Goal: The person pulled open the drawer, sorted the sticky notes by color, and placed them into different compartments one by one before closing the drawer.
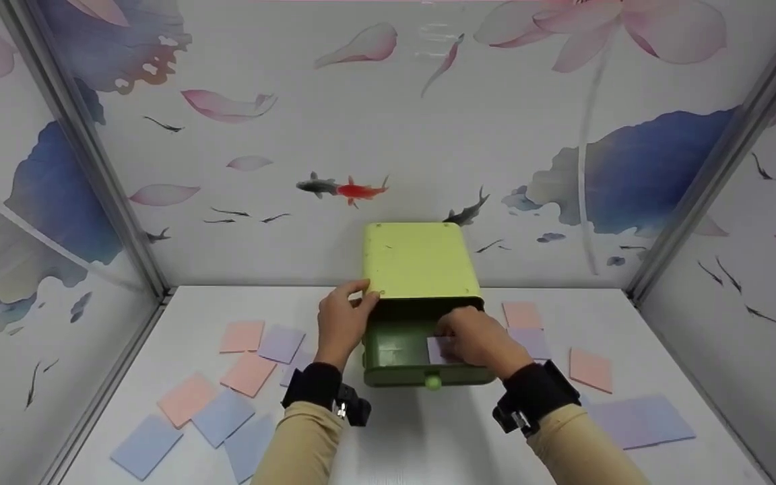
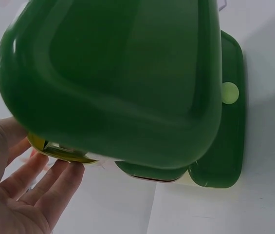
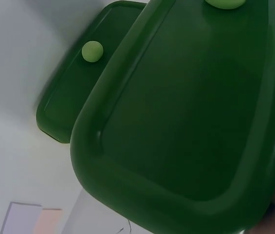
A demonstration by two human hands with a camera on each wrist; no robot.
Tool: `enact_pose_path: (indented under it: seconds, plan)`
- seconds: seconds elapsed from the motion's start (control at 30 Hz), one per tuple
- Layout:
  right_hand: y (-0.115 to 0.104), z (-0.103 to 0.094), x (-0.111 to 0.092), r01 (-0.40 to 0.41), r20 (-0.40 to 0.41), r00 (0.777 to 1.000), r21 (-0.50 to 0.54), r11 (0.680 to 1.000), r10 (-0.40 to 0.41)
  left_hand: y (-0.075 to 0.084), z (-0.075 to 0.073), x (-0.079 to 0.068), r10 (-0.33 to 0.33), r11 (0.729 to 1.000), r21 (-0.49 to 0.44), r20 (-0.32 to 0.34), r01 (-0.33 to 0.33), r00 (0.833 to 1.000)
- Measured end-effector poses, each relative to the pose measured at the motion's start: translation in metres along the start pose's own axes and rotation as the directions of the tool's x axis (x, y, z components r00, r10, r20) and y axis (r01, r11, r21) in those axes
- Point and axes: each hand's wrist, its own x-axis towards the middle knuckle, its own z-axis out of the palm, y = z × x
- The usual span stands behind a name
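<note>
A small drawer cabinet [image 1: 422,259] with a yellow-green top stands near the back wall. Its upper green drawer [image 1: 395,347] is pulled out toward me. My left hand [image 1: 343,316] grips the cabinet's front left edge, thumb near the top corner and fingers along the side. In the left wrist view, the fingers [image 2: 64,180] rest against the yellow edge. Inside the drawer, my right hand [image 1: 479,340] has its fingers curled down on a purple paper square [image 1: 436,350]. The fingertips are partly hidden. A lower drawer [image 3: 64,97] with a pale green knob [image 3: 92,51] is closed.
Pink squares [image 1: 243,337] and purple squares [image 1: 281,343] lie on the white table left of the cabinet, with blue ones [image 1: 147,446] nearer me. To the right are more pink squares [image 1: 590,369] and a wider bluish-purple piece [image 1: 644,421]. Printed wall panels [image 1: 280,249] enclose the table.
</note>
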Motion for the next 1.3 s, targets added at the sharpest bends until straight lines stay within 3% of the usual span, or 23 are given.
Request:
enact_pose_path:
  seconds: [0.13, 0.3, 0.43, 0.57, 0.67, 0.83, 0.97, 1.1, 1.3]
  plan:
    - [-0.002, -0.007, -0.001, 0.039, -0.048, 0.998, -0.009, 0.999, -0.040, -0.001, -0.001, 0.002, -0.004, 1.000, 0.005, -0.003, 0.004, 1.000]
    - [0.001, -0.030, -0.004, 0.074, -0.220, 0.973, -0.010, 0.997, -0.074, -0.002, -0.002, 0.005, 0.001, 1.000, 0.005, -0.011, -0.001, 1.000]
    - [0.025, -0.048, -0.007, 0.018, -0.374, 0.927, 0.064, 0.998, 0.007, -0.003, -0.004, 0.006, 0.009, 1.000, 0.013, -0.014, -0.009, 1.000]
    - [0.066, -0.046, -0.013, -0.079, -0.437, 0.890, 0.135, 0.988, 0.131, -0.007, -0.005, 0.006, 0.006, 1.000, 0.018, -0.015, -0.006, 1.000]
    - [0.096, -0.030, -0.022, -0.163, -0.383, 0.899, 0.153, 0.975, 0.210, -0.008, -0.006, 0.006, 0.008, 1.000, 0.016, -0.016, -0.007, 1.000]
    - [0.133, 0.014, -0.042, -0.249, -0.146, 0.953, 0.126, 0.960, 0.267, -0.008, -0.007, 0.006, -0.002, 1.000, 0.008, -0.012, 0.002, 1.000]
    - [0.151, 0.047, -0.056, -0.303, -0.013, 0.952, 0.087, 0.949, 0.305, -0.005, -0.006, 0.005, -0.007, 1.000, -0.006, 0.002, 0.007, 1.000]
    - [0.161, 0.072, -0.064, -0.318, 0.007, 0.948, 0.033, 0.948, 0.318, -0.004, -0.004, 0.004, -0.006, 1.000, -0.019, 0.013, 0.007, 1.000]
    - [0.164, 0.095, -0.064, -0.253, -0.048, 0.967, -0.073, 0.965, 0.250, -0.005, -0.002, 0.002, 0.029, 1.000, -0.012, 0.020, -0.029, 0.999]
